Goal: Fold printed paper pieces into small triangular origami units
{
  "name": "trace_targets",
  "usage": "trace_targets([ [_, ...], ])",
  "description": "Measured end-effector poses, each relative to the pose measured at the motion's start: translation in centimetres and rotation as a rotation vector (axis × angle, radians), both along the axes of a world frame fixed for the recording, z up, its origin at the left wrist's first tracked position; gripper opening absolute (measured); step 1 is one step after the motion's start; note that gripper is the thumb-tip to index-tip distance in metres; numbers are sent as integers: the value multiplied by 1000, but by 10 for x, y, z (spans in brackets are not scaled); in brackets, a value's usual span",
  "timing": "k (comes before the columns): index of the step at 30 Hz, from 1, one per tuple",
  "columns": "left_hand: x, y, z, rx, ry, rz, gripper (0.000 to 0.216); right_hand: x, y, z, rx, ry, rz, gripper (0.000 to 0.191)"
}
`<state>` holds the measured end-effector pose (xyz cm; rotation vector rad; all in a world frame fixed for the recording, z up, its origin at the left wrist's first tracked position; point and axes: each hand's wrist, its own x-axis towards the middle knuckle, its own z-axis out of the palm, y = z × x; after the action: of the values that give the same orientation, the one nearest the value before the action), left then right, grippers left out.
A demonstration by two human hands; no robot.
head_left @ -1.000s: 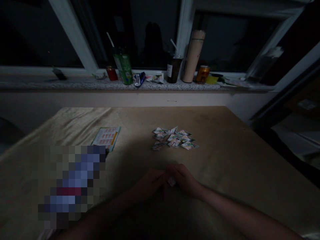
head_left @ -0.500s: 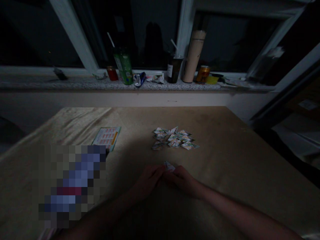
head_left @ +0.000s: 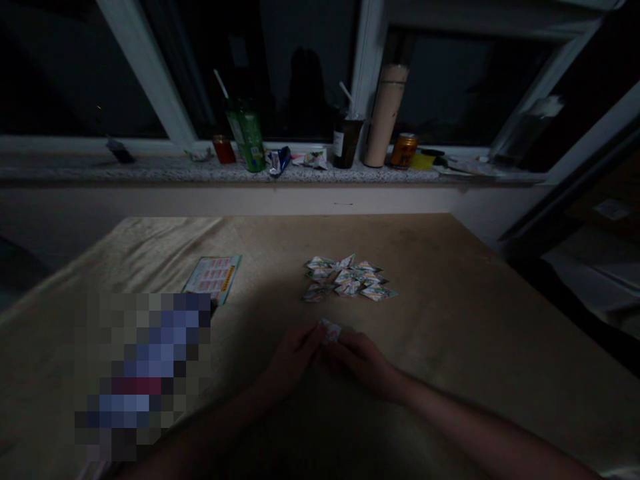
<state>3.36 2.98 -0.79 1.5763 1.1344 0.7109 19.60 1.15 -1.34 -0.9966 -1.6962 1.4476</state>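
A small piece of folded printed paper [head_left: 331, 331] is pinched between my two hands, just above the near middle of the table. My left hand [head_left: 296, 350] grips its left side, fingers closed. On the other side my right hand [head_left: 364, 359] holds it with thumb and fingers pressed together. The lower part of the paper is hidden by my fingers. Beyond my hands lies a cluster of several folded paper pieces [head_left: 349, 283] with pointed corners, set close together in rows.
A printed sheet or pad [head_left: 215, 277] lies at the left of the cloth-covered table [head_left: 450, 293], beside a blurred-out area. Along the granite windowsill [head_left: 300, 175] stand a green bottle [head_left: 253, 143], a dark cup with straw [head_left: 345, 143], a tall pink flask [head_left: 386, 120] and an orange can [head_left: 403, 151].
The folded paper has turned in my fingers: its pointed tip has given way to a broader, flatter face. My hands have drawn slightly apart.
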Motion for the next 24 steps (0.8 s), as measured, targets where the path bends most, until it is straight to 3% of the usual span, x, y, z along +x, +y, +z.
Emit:
trace_targets([
  [7, -1, 0, 3, -6, -45, -90, 37, 3, 1, 4, 49, 17, 0, 45],
  [16, -1, 0, 5, -60, -54, -73, 37, 4, 4, -3, 102, -61, -178, 40],
  [20, 0, 0, 5, -136, -141, -150, 36, 3, 2, 0, 139, -27, -200, 37],
  [24, 1, -1, 3, -173, -33, -201, 34, 4, 1, 0, 175, -47, -214, 39],
])
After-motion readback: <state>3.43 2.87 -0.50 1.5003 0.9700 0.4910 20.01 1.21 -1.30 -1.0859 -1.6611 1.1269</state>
